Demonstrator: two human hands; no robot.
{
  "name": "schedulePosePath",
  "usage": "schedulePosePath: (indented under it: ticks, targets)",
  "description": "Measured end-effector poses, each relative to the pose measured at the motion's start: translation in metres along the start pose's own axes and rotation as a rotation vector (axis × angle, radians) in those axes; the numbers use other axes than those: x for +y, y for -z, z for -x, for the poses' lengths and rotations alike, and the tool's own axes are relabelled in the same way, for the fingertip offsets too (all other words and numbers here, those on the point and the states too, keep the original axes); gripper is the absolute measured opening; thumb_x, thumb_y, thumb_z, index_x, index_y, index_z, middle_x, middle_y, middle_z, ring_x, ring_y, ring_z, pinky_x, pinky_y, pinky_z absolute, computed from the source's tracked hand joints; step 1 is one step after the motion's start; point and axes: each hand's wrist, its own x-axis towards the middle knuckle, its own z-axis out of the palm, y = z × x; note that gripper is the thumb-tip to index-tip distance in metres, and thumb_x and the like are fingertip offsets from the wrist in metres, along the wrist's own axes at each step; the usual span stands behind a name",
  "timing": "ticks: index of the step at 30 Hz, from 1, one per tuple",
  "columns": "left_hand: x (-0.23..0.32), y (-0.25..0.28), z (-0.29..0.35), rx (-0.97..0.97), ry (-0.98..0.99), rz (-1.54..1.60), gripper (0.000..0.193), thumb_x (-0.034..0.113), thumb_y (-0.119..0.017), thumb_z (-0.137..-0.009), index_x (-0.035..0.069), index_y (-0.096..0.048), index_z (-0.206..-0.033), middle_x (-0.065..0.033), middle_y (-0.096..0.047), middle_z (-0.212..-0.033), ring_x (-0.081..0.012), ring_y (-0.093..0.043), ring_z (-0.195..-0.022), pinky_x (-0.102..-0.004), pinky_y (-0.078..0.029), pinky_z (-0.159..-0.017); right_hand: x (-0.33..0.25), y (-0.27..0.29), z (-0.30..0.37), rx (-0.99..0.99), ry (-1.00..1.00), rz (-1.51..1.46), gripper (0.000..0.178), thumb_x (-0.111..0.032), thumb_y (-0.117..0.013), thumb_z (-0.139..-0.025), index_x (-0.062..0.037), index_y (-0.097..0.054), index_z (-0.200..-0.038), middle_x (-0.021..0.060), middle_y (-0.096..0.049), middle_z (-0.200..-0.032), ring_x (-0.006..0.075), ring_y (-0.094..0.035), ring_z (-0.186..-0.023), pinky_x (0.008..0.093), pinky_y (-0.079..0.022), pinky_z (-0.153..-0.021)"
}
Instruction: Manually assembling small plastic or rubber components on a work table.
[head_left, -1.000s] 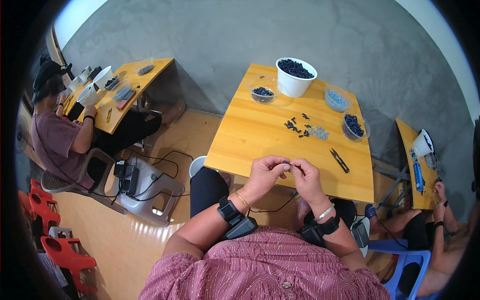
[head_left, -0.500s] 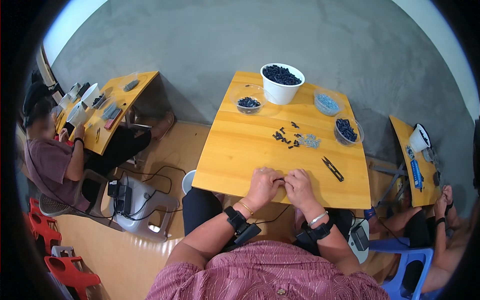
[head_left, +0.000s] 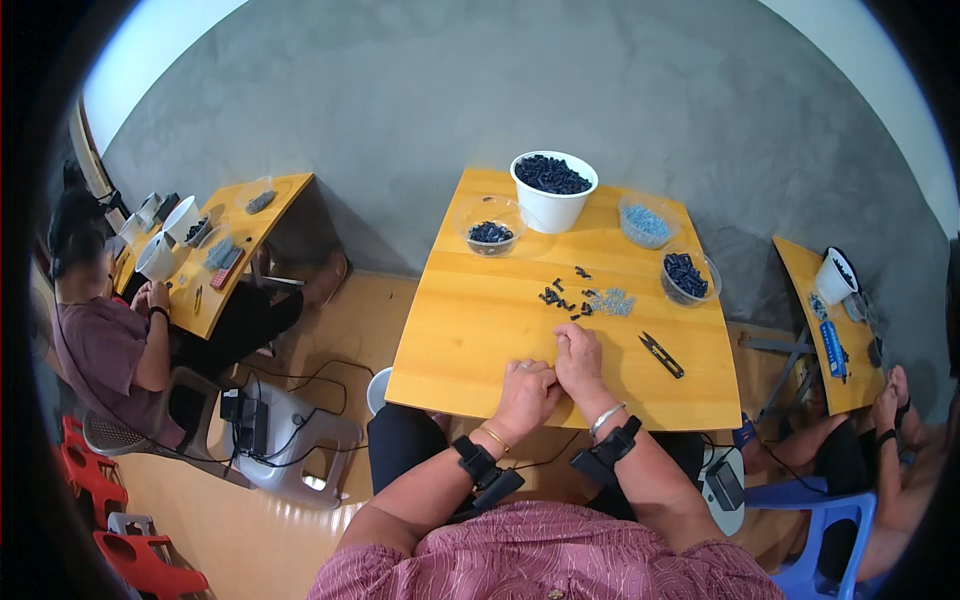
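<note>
My left hand (head_left: 528,393) rests low over the near edge of the yellow wooden table, its fingers curled closed; whatever they hold is hidden. Just ahead and to its right is my right hand (head_left: 580,358), also closed, with its fingertips bunched and their contents too small to make out. Beyond the hands lie scattered small black plastic pieces (head_left: 556,297) and, beside them, a little heap of small pale metallic parts (head_left: 612,302). To the right, a pair of black thread snips (head_left: 661,354) lies on the tabletop (head_left: 460,345).
A white bucket (head_left: 553,208) full of black pieces stands at the back. Clear tubs hold black pieces (head_left: 490,233), light-blue parts (head_left: 646,222) and more black pieces (head_left: 686,274). Other people sit at tables (head_left: 275,205) on the left and right. Cables run across the floor.
My right hand has moved forward and slightly left, out of its fingertip contact with the left hand. My left hand has shifted little. The whole view has tilted slightly.
</note>
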Motion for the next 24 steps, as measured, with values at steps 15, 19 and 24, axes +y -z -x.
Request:
schedulePosePath:
  ticks: [15, 19, 24]
  targets:
    - [0.0007, -0.0012, 0.0015, 0.019, 0.006, 0.011, 0.006, 0.004, -0.058, -0.063, 0.007, -0.055, -0.060, -0.0085, -0.054, -0.064, -0.0272, -0.051, -0.066, -0.0364, -0.035, -0.067, 0.0007, 0.0002, 0.0046, -0.023, 0.126, 0.093, 0.009, -0.003, -0.047, -0.068, -0.0082, -0.053, -0.072, 0.0081, -0.056, -0.072, 0.0289, -0.049, -0.075, 0.0405, -0.035, -0.069]
    - [0.0009, -0.0025, 0.0006, 0.007, 0.022, 0.019, 0.008, 0.004, -0.057, -0.064, 0.007, -0.054, -0.058, -0.0077, -0.053, -0.064, -0.0262, -0.052, -0.067, -0.0374, -0.034, -0.070, 0.0027, 0.0013, 0.0035, -0.044, 0.121, 0.081, 0.008, -0.004, -0.046, -0.067, -0.0086, -0.052, -0.070, 0.0081, -0.054, -0.071, 0.0293, -0.048, -0.075, 0.0407, -0.033, -0.068]
    - [0.0007, -0.0013, -0.0001, 0.008, 0.000, -0.001, 0.005, 0.005, -0.058, -0.064, 0.006, -0.056, -0.059, -0.0097, -0.055, -0.064, -0.0273, -0.051, -0.065, -0.0367, -0.035, -0.065, -0.0022, 0.0033, 0.0019, -0.063, 0.086, 0.156, 0.008, -0.004, -0.046, -0.068, -0.0090, -0.052, -0.067, 0.0092, -0.054, -0.070, 0.0294, -0.047, -0.074, 0.0401, -0.033, -0.068]
